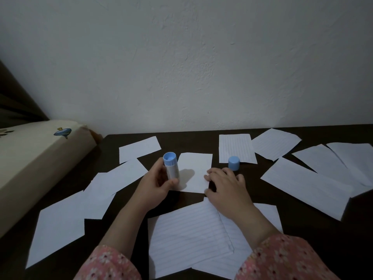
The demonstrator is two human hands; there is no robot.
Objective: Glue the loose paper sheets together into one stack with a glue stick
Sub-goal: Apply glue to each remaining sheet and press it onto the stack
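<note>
Glue stick point(171, 165) stands near upright in the left hand point(156, 183), long axis vertical, its open blue end pointing up at twelve o'clock; fingers wrap its pale barrel. No label is readable in this dim light. Its blue cap point(234, 163) sits at two o'clock. The right hand point(226, 183) presses flat, fingers spread, on a small blank sheet point(194, 170). Lined sheets point(187, 237) lie at six o'clock on the dark table point(314, 225).
</note>
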